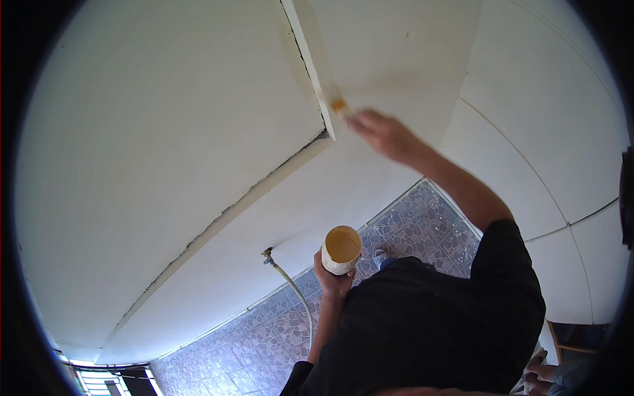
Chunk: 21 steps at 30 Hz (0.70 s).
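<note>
My right hand [382,134] is raised against the pale wall, its fingers closed around a paintbrush [339,106]. The brush is smeared by motion, and its bristle end is close to the edge of a raised strip on the wall [324,92]. Lower down, in front of my body, my left hand [335,282] grips a white paint tub [338,266] from the side and below. The tub's mouth faces up and shows cream-yellow paint [344,245] inside. Some of the left fingers are hidden behind the tub.
A tap [267,253] with a pale hose [290,282] sticks out of the wall, left of the tub. Patterned stone-look tiles [264,336] cover the floor. A panelled white surface [528,158] stands at right. Another person's hand [540,377] shows at the lower right.
</note>
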Available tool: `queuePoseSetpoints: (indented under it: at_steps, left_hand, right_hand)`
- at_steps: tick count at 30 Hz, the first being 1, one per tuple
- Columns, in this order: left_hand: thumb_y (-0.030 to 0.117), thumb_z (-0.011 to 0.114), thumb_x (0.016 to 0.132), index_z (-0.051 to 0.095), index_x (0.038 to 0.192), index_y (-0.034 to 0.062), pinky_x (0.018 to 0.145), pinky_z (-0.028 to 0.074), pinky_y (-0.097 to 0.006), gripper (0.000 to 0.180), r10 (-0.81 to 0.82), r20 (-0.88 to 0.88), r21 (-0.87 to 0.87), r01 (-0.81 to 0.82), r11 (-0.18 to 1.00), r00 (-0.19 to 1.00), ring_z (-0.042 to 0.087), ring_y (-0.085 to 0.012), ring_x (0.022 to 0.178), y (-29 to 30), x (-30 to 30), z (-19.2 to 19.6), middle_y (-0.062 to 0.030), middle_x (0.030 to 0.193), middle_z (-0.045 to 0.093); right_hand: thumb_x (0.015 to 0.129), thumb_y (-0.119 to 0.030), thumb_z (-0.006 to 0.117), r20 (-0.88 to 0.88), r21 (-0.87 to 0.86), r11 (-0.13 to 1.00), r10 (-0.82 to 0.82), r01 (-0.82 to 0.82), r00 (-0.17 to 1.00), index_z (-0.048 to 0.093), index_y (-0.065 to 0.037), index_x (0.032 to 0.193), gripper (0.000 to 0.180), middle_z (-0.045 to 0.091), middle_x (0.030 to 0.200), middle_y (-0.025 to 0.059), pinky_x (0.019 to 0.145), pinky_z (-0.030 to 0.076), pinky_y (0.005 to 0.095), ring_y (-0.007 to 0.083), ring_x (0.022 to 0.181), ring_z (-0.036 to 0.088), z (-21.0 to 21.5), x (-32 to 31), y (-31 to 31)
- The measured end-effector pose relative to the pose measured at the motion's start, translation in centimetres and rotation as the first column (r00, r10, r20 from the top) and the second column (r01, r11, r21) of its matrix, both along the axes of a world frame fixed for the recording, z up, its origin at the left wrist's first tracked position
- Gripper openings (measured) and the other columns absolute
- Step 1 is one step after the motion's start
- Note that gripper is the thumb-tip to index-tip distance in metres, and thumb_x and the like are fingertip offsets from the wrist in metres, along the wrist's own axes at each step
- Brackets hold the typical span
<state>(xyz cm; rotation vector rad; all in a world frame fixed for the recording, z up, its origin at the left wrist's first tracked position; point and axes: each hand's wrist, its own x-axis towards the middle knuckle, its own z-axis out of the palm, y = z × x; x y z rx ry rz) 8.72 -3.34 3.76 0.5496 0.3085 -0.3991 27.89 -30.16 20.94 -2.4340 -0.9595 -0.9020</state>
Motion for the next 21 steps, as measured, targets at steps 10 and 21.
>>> queuePoseSetpoints:
  at_steps: [10,21]
  left_hand:
    - [0.053,0.033,0.103,0.058,0.133,0.0116,0.044,0.046,-0.028,0.056,-0.017,-0.048,0.017,0.017,1.000,0.999,0.070,-0.0384,0.096,-0.3,0.7,-1.1,-0.0114,0.112,0.069]
    - [0.049,0.032,0.104,0.057,0.132,0.0091,0.044,0.045,-0.029,0.054,-0.063,-0.030,-0.041,0.062,0.997,0.998,0.072,-0.0348,0.093,-3.4,2.3,0.5,-0.0137,0.111,0.069]
  right_hand:
    - [0.100,-0.013,0.061,-0.398,-0.132,0.990,-0.002,-0.055,0.917,0.069,0.000,0.115,0.022,0.067,0.102,0.0153,0.083,0.058,0.0406,0.0279,0.097,0.068,-9.7,-2.5,-1.1]
    - [0.096,-0.002,0.067,0.088,0.440,0.895,-0.121,0.071,0.989,0.066,-0.004,0.130,0.034,0.065,0.101,0.0125,0.070,0.058,0.0364,0.0259,0.087,0.067,-5.8,-0.4,-1.4]
